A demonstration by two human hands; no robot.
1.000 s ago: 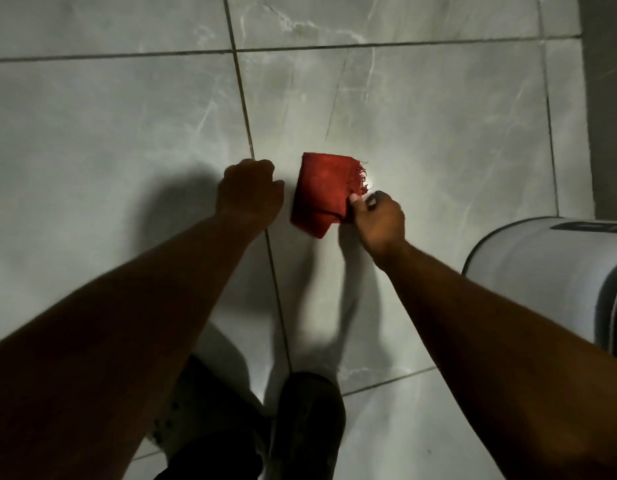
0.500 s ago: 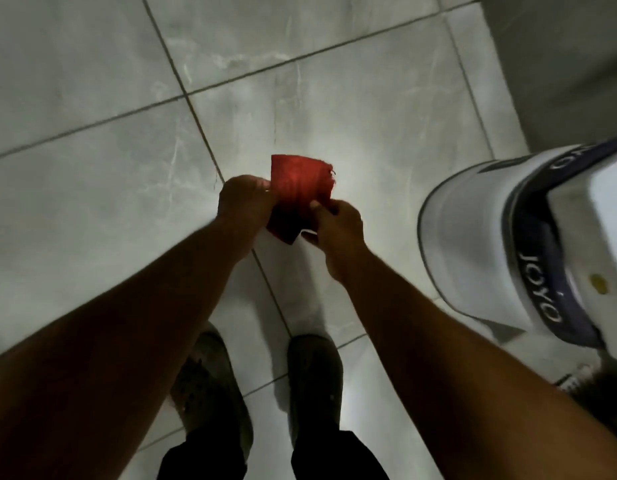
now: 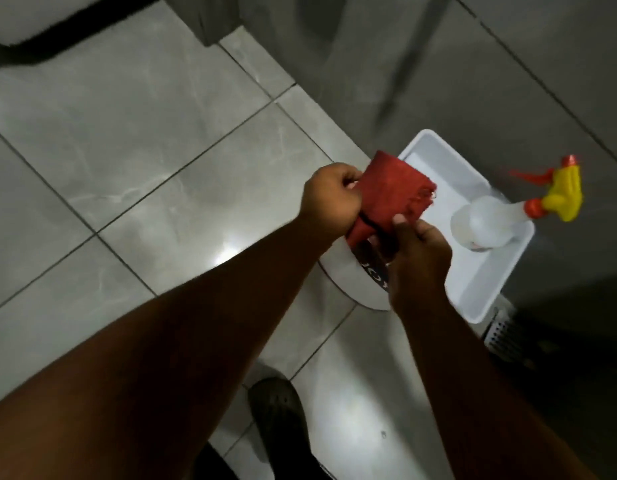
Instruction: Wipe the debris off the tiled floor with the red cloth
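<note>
Spray bottle [image 3: 483,221] in white tray [image 3: 487,282].

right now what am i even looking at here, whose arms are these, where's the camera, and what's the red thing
There is no machine here. The camera sits on a person's head and looks down, so the two arms reaching into the picture are that person's own. The left hand and the right hand both pinch a folded red cloth, held up in the air, not on the ground. Below is a grey tiled floor. To the right stands a white tray with a clear spray bottle in it; the bottle has a yellow and red trigger head. Under the hands is a white rounded object with a dark band, which I cannot identify. A dark shoe shows at the bottom.
</note>
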